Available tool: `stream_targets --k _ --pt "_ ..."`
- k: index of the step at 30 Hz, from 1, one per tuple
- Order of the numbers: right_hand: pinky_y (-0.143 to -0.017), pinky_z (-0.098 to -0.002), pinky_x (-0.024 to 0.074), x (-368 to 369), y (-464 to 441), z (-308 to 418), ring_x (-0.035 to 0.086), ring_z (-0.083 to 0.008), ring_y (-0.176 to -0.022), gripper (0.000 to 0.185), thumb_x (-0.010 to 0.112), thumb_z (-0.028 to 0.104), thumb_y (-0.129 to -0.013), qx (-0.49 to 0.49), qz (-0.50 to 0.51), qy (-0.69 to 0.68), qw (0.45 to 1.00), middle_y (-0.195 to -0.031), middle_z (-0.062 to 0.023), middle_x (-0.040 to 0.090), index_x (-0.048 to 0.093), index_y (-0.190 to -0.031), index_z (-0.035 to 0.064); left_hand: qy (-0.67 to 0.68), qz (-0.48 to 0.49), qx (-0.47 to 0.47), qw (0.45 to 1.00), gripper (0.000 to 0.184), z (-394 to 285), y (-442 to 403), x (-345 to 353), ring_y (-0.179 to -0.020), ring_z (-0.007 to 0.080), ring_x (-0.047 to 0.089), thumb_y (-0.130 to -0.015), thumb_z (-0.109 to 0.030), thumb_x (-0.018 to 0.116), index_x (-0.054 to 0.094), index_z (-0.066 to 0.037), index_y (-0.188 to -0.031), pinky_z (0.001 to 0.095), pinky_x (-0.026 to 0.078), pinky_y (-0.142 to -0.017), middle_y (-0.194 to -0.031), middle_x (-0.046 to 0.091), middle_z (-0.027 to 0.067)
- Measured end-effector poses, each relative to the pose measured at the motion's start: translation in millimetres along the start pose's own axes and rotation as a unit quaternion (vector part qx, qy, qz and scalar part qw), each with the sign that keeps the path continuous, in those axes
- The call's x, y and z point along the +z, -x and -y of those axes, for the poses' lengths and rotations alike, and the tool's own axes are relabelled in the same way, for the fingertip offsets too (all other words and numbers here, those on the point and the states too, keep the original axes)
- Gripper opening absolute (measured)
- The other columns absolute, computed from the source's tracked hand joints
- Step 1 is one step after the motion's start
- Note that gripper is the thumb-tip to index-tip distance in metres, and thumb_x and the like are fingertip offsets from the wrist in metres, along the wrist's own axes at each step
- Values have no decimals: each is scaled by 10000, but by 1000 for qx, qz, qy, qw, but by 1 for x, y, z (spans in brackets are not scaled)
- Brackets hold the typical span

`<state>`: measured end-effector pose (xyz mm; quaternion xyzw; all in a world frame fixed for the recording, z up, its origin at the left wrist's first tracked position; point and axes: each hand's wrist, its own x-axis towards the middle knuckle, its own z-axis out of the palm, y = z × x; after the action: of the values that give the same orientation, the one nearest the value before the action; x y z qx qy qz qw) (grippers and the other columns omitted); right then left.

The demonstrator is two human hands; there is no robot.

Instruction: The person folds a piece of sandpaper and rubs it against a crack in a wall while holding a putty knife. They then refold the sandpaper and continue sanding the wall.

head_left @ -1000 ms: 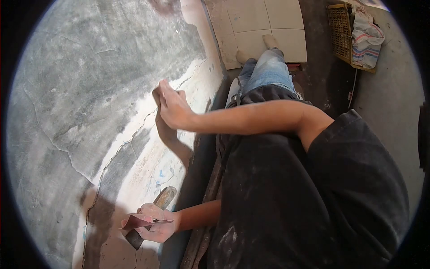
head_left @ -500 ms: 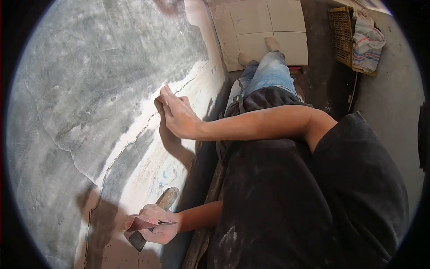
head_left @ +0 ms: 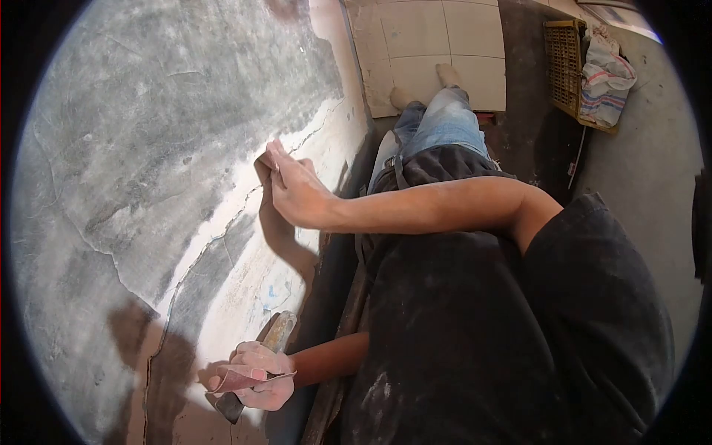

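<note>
My left hand [head_left: 259,377] is low beside the wall, its fingers closed around a scraper. The scraper's worn handle [head_left: 279,331] sticks up above the fist, and its dark blade end [head_left: 230,406] shows below. A bent reddish-brown sheet of sandpaper [head_left: 243,377] is tucked between the same fingers. Higher up, my right hand [head_left: 300,189] reaches across my body to the wall [head_left: 148,156]. Its fingers are pressed together near a long crack [head_left: 200,256], and dust coats them. Whatever lies under those fingertips is hidden.
Pale patches border the crack on the grey wall. A yellow plastic crate [head_left: 566,70] with a striped white sack [head_left: 608,78] stands at the upper right. Light floor tiles [head_left: 415,33] lie beyond my bare feet [head_left: 447,74]. A dark ledge [head_left: 334,282] runs along the wall.
My left hand and the scraper have tilted slightly, so the sandpaper faces me a bit more. The right hand stays at almost the same spot. The view has shifted a little.
</note>
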<state>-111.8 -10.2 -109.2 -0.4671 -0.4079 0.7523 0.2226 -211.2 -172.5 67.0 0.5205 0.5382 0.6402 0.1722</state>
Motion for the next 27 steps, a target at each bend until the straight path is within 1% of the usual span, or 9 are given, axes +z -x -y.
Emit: stream_targets --k 2,5,9,12,14,15,17,22,27 --pt "-1101 -461 265 4 -9 -15 364 -470 -1247 567 366 50 -912 -36 -32 20 999 -1474 -304 279 208 -1442 -75 29 16 18 999 435 -3 5 -13 -558 186 473 -999 -158 400 353 105 -1343 328 387 -449 -1035 507 264" --pt "-1111 -457 254 -20 8 35 347 -470 -1261 618 379 45 -876 89 102 -11 991 -1498 -297 239 193 -1451 -80 33 64 26 997 449 4 -6 4 -543 174 466 -1001 -147 387 320 122 -1356 333 381 -455 -1027 489 243" --pt "-1130 -449 227 -10 7 17 344 -476 -1263 664 378 24 -842 35 64 -1 997 -1510 -308 197 158 -1453 -112 -9 101 23 995 465 0 -8 -12 -525 162 452 -998 -138 387 292 126 -1369 334 360 -462 -1010 486 227" --pt "-1128 -444 234 -7 9 16 357 -477 -1249 672 382 14 -832 28 57 -5 998 -1509 -305 202 165 -1458 -96 -11 -153 -8 988 366 -2 -3 8 -470 117 429 -910 -195 421 363 15 -1204 283 331 -473 -759 472 72" --pt "-1068 -478 289 1 12 5 383 -473 -1191 674 395 10 -831 -33 52 30 998 -1500 -299 213 149 -1451 -90 -23 -199 -31 979 313 -1 -5 21 -447 97 422 -868 -223 433 402 -37 -1118 259 322 -485 -640 468 -5" --pt "-1038 -496 316 2 13 6 397 -470 -1162 676 401 8 -830 -62 50 48 996 -1496 -296 219 141 -1447 -86 -55 -122 -37 990 310 -2 -6 22 -449 98 424 -870 -221 430 403 -35 -1116 260 324 -492 -647 471 -2" --pt "-1032 -512 307 -11 -7 3 394 -475 -1163 636 401 10 -826 21 65 20 997 -1477 -300 242 190 -1419 -80 -88 -38 -54 994 308 -6 -9 25 -452 100 427 -874 -216 422 405 -30 -1120 262 327 -498 -660 478 3" --pt "-1010 -531 305 -11 -5 7 414 -485 -1136 509 400 16 -819 23 48 12 998 -1322 -303 422 300 -1314 -48 110 66 -44 991 509 -1 -20 33 -457 141 396 -946 -80 388 239 74 -1408 332 306 -456 -866 472 160" --pt "-1001 -526 331 -12 -18 4 436 -518 -1115 498 395 25 -826 86 26 14 996 -1194 -336 519 328 -1317 -16 5 73 14 997 470 -7 -5 -4 -469 145 422 -923 -53 400 290 87 -1358 316 307 -450 -865 480 149"
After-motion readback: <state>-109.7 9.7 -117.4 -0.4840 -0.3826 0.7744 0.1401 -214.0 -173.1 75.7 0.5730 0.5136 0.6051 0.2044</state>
